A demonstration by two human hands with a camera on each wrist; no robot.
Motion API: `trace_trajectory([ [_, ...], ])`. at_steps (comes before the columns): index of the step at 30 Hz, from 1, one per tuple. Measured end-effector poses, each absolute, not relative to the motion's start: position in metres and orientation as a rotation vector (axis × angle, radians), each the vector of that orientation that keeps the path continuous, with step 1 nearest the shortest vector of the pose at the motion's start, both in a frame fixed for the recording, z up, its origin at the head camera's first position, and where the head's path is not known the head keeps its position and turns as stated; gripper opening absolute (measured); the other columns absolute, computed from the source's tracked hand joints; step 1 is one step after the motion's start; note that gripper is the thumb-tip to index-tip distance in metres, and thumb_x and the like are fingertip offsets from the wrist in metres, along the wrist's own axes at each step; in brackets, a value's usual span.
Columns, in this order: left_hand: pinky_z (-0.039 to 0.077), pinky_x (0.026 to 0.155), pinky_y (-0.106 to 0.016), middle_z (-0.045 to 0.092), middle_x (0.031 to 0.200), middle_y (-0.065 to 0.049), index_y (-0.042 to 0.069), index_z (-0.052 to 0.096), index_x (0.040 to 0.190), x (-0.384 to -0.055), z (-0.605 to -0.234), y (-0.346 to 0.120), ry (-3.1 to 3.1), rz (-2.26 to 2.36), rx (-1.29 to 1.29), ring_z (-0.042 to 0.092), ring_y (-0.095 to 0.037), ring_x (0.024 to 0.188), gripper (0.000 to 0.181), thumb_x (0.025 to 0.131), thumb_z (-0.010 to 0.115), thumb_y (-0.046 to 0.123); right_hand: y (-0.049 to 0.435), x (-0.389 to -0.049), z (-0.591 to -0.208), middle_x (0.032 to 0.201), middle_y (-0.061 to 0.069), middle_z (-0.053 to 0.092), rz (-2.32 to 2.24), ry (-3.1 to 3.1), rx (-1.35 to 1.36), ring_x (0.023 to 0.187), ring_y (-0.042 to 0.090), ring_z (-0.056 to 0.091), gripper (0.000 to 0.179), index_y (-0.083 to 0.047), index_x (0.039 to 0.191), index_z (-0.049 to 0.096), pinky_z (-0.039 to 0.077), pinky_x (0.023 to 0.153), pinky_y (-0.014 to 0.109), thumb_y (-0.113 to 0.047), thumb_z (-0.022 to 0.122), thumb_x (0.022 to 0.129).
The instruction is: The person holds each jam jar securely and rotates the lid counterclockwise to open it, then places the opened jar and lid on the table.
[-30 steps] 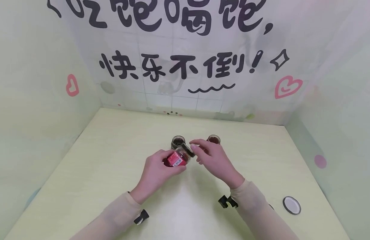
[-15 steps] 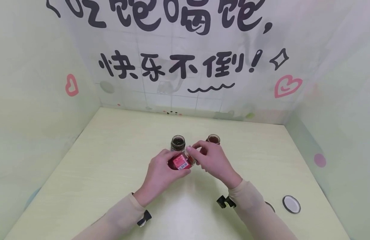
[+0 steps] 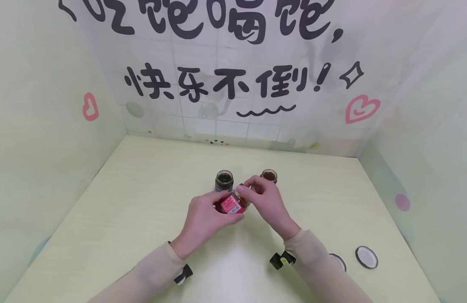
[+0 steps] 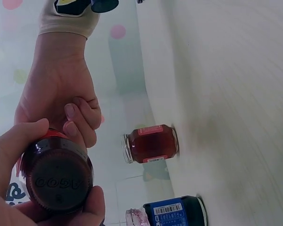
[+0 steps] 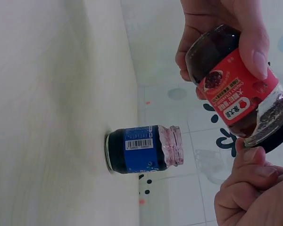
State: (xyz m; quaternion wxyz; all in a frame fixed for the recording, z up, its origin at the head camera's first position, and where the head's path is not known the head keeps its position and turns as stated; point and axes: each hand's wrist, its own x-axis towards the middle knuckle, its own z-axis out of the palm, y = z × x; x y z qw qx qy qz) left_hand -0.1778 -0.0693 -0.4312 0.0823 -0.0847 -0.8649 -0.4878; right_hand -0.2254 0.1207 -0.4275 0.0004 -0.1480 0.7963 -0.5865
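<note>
Over the middle of the table, my left hand (image 3: 203,219) grips a glass jam jar (image 3: 232,203) with a red label round its body. The jar leans, its capped end toward my right hand (image 3: 269,206). In the right wrist view its dark lid (image 5: 277,134) sits on the mouth, and my right fingers pinch it at the edge. The left wrist view shows the jar's round base (image 4: 59,183). Just behind stands an uncapped jar with a blue label (image 5: 144,149). Another uncapped jar with a red label (image 4: 153,143) stands beyond my right hand, partly hidden in the head view.
Two loose lids lie at the right of the table (image 3: 142,189): one white-lined lid (image 3: 367,257) is fully visible, and another lid (image 3: 338,262) is partly covered by my right forearm. A printed wall closes the back, with side walls left and right.
The held jar has shifted slightly right and down with my left hand. My right fingers have closed over its lid. My right forearm has moved left, exposing more of the second loose lid.
</note>
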Motion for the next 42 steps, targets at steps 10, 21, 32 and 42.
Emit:
trace_trajectory([
  [10,0.055,0.059,-0.028,0.070,0.089,0.007,0.014,0.078,0.109,-0.177,-0.432,-0.065,-2.560,-1.503,-0.251,0.064,-0.009,0.073,0.051,0.066,0.095,0.036,0.120,-0.226,-0.444,0.076,0.012,0.056,-2.073,2.329,-0.552,0.070,0.022,0.052,0.023,-0.012,0.095,0.066,0.051,0.064,0.031,-0.034,0.073,0.093],
  [21,0.056,0.059,-0.031,0.071,0.088,0.006,0.015,0.078,0.113,-0.176,-0.431,-0.066,-2.579,-1.631,-0.199,0.066,-0.012,0.073,0.056,0.064,0.096,0.037,0.121,-0.225,-0.448,0.078,0.009,0.054,-2.097,2.305,-0.638,0.069,0.021,0.049,0.017,-0.012,0.097,0.064,0.049,0.060,0.031,-0.028,0.070,0.095],
  [32,0.056,0.060,-0.033,0.071,0.088,0.008,0.017,0.077,0.115,-0.173,-0.428,-0.067,-2.581,-1.671,-0.204,0.066,-0.013,0.074,0.057,0.065,0.095,0.038,0.125,-0.228,-0.449,0.071,0.008,0.048,-2.083,2.307,-0.752,0.064,0.020,0.045,0.013,-0.012,0.098,0.064,0.046,0.055,0.030,-0.022,0.071,0.093],
  [42,0.056,0.062,-0.034,0.071,0.092,0.006,0.017,0.076,0.118,-0.173,-0.428,-0.065,-2.589,-1.718,-0.185,0.066,-0.014,0.078,0.061,0.064,0.096,0.037,0.131,-0.227,-0.451,0.074,0.009,0.048,-2.065,2.324,-0.789,0.065,0.021,0.043,0.013,-0.016,0.101,0.063,0.039,0.054,0.026,-0.023,0.071,0.093],
])
